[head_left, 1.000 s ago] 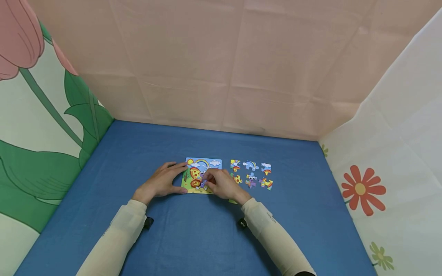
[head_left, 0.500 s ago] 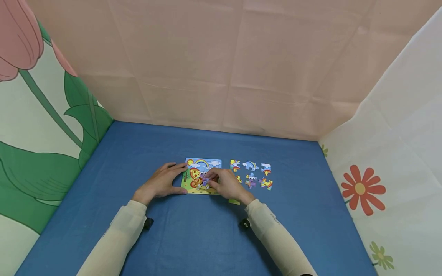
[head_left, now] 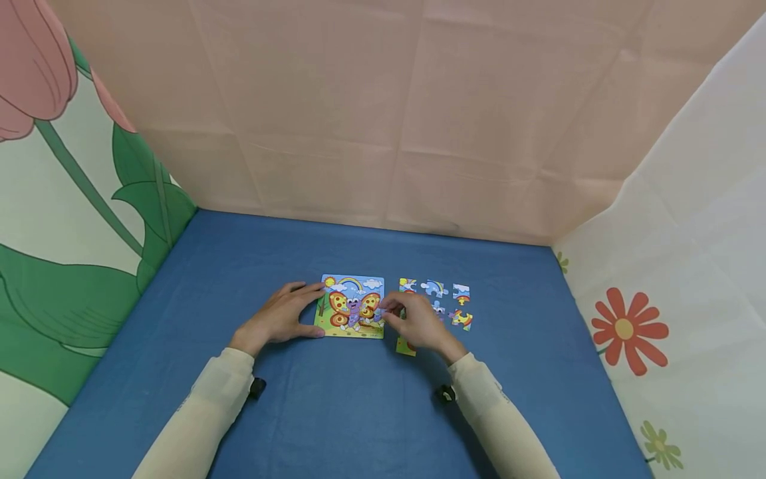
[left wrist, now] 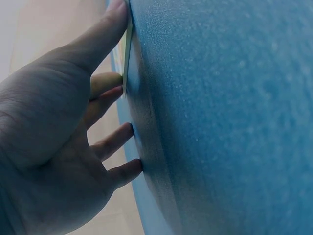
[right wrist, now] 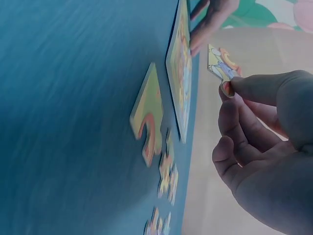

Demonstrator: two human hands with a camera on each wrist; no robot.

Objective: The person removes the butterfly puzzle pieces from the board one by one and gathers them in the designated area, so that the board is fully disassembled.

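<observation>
A rectangular puzzle board (head_left: 350, 329) printed with a butterfly, sun and rainbow lies flat on the blue table. My left hand (head_left: 281, 313) rests at its left side, fingers extended, thumb and fingertips touching the edge. Between thumb and fingers, my right hand (head_left: 415, 321) pinches a puzzle piece (right wrist: 226, 67) above the board's right edge. The right wrist view shows that piece raised off the table, with purple and orange print. Loose puzzle pieces lie right of the board, among them a rainbow piece (head_left: 433, 287); my right hand covers some of them.
A green and yellow corner piece (head_left: 405, 347) lies below the right hand. Farther right are a cloud piece (head_left: 461, 293) and a yellow piece (head_left: 461, 319). A beige cloth wall (head_left: 383, 133) stands behind the blue table (head_left: 335, 412), with printed walls at both sides.
My right hand has moved right, from over the middle of the board to its right edge, still holding the puzzle piece. More of the butterfly shows. The left hand has stayed put.
</observation>
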